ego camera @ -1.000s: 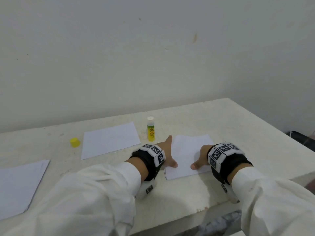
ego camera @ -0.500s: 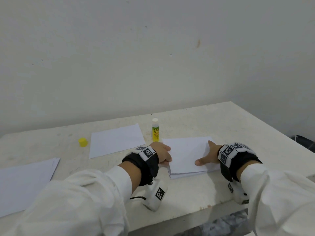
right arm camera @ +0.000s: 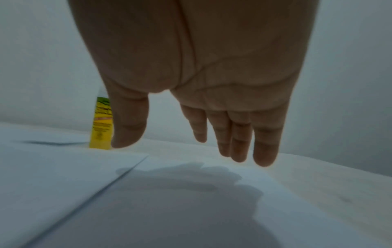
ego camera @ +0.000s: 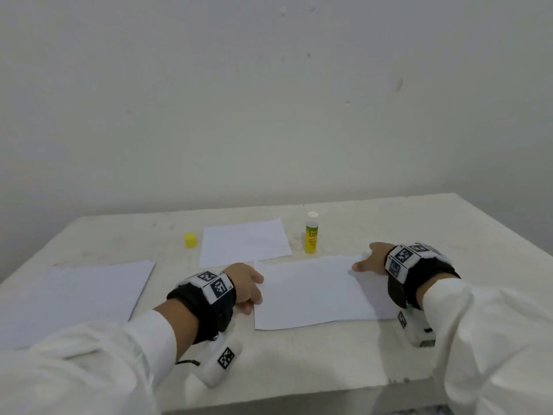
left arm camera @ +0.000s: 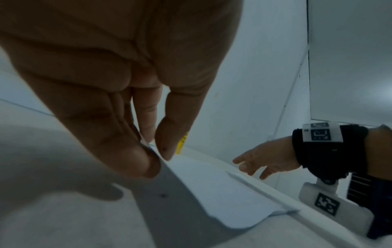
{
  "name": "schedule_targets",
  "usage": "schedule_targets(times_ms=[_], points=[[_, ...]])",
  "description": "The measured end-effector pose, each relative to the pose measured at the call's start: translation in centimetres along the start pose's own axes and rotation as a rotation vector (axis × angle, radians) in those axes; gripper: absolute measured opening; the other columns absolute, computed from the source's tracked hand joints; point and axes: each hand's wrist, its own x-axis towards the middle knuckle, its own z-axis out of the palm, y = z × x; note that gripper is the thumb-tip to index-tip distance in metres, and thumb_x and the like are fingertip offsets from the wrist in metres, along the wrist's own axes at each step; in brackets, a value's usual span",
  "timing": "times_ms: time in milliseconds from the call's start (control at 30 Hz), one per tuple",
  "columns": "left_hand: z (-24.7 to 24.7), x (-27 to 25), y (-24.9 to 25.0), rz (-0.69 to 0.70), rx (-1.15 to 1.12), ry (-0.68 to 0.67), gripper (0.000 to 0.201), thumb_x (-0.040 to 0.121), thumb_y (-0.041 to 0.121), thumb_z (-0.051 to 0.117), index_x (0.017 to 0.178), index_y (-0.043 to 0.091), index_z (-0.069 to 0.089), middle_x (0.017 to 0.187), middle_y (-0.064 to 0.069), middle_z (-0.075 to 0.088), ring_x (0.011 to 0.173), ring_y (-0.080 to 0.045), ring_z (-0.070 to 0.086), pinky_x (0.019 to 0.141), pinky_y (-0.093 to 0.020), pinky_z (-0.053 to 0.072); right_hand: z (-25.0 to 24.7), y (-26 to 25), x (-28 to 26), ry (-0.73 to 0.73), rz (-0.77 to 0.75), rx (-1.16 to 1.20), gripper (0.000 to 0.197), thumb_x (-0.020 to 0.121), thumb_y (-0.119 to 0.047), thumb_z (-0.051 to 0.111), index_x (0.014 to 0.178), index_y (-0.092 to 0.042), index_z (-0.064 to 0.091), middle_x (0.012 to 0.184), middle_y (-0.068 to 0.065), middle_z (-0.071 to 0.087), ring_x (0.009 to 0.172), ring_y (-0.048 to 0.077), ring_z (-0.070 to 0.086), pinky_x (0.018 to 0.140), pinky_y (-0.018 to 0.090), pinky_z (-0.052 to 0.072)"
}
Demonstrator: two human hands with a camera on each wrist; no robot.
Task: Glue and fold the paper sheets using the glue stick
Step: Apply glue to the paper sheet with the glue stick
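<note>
My left hand (ego camera: 244, 283) pinches the left edge of the folded paper sheet (ego camera: 311, 292) on the table (ego camera: 299, 360). My right hand (ego camera: 372, 259) hovers with relaxed, straight fingers over its right edge. The uncapped glue stick (ego camera: 311, 233) stands upright just behind the sheet.

A white paper sheet (ego camera: 314, 290) lies flat near the front edge of the table, folded over so that a lower layer shows as a strip along its right side. Just beyond its far edge a glue stick (ego camera: 311, 232) stands upright, yellow and green with a white top, uncapped. Its yellow cap (ego camera: 190, 240) sits apart to the left. Between the cap and the glue stick lies a smaller white sheet (ego camera: 244, 241), flat. A larger white sheet (ego camera: 80, 295) lies flat at the left.
</note>
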Motion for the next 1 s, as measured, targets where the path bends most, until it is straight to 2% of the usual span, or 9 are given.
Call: schedule_targets(times_ms=[133,233,367,500,567,633,733,833,1000], points=[[-3.0,-0.5,-2.9,-0.026,0.080,0.061,0.048,0.080,-0.007,0.068,0.124,0.010,0.059,0.079,-0.005,0.058,0.049,-0.014,0.059,0.066,-0.027,0.057,-0.3,-5.9,0.7,-0.025,-0.104,0.145,0.082,0.087,-0.053,0.058,0.147,-0.007,0.028,0.152,0.011,0.032,0.138,0.028,0.033,0.110,0.036,0.029],[-4.5,-0.9,-4.5,-0.046,0.148,0.071,0.049,0.081,-0.004,0.069,0.126,0.013,0.059,0.091,-0.005,0.058,0.056,-0.014,0.058,0.067,-0.024,0.055,-0.1,-9.0,1.7,-0.024,-0.128,0.274,0.074,0.085,-0.044,0.065,0.141,-0.006,0.038,0.143,0.013,0.043,0.128,0.030,0.045,0.103,0.035,0.037],[-6.1,-1.1,-6.4,-0.058,0.243,0.084,0.050,0.081,0.001,0.070,0.127,0.017,0.058,0.077,0.005,0.055,0.057,-0.011,0.056,0.074,-0.026,0.054,0.1,-11.1,2.3,-0.026,-0.044,0.312,0.057,0.088,-0.037,0.065,0.131,-0.004,0.049,0.134,0.015,0.052,0.122,0.030,0.050,0.100,0.034,0.037],[-7.4,-1.3,-7.6,-0.053,0.326,0.066,0.053,0.081,0.004,0.072,0.130,0.017,0.056,0.088,-0.004,0.063,0.056,-0.010,0.056,0.066,-0.020,0.052,-0.2,-11.7,1.9,0.015,-0.019,0.268,0.042,0.098,-0.029,0.049,0.128,0.001,0.051,0.132,0.019,0.053,0.123,0.032,0.049,0.100,0.033,0.036],[-7.9,-1.5,-8.1,-0.044,0.382,0.064,0.055,0.081,0.008,0.073,0.131,0.018,0.055,0.102,-0.009,0.067,0.057,-0.011,0.056,0.062,-0.016,0.050,-0.2,-11.7,1.9,0.067,-0.060,0.342,0.032,0.098,-0.027,0.048,0.114,0.000,0.055,0.111,0.021,0.059,0.104,0.034,0.056,0.087,0.036,0.041],[-8.1,-1.7,-8.4,-0.046,0.439,0.060,0.058,0.080,0.015,0.075,0.133,0.022,0.053,0.116,-0.007,0.063,0.066,-0.014,0.061,0.068,-0.020,0.051,-0.1,-12.0,1.6,0.109,-0.114,0.513,0.021,0.096,-0.022,0.047,0.101,-0.003,0.051,0.085,0.015,0.055,0.078,0.030,0.056,0.068,0.033,0.043],[-8.3,-2.0,-8.8,-0.027,0.601,0.071,0.061,0.078,0.029,0.076,0.133,0.032,0.050,0.134,-0.002,0.037,0.107,-0.021,0.058,0.089,-0.027,0.048,-0.1,-13.3,-0.3,-0.017,-0.179,0.625,0.024,0.097,-0.026,0.040,0.114,-0.011,0.040,0.091,0.012,0.050,0.068,0.029,0.059,0.059,0.032,0.047],[-8.4,-2.2,-9.2,0.045,0.703,0.043,0.063,0.082,0.036,0.071,0.138,0.031,0.045,0.145,0.002,0.021,0.125,-0.021,0.045,0.101,-0.029,0.039,0.2,-15.7,-2.4,-0.027,-0.283,0.488,0.035,0.097,-0.026,0.042,0.129,-0.012,0.035,0.082,0.009,0.046,0.059,0.023,0.049,0.047,0.024,0.035],[-8.3,-2.1,-9.6,0.095,0.788,0.025,0.063,0.087,0.040,0.063,0.144,0.029,0.038,0.150,0.003,0.031,0.136,-0.021,0.034,0.110,-0.035,0.033,1.5,-20.0,-5.2,0.030,-0.441,0.468,0.039,0.088,-0.026,0.061,0.122,-0.011,0.051,0.079,0.001,0.050,0.061,0.013,0.045,0.049,0.024,0.030]])
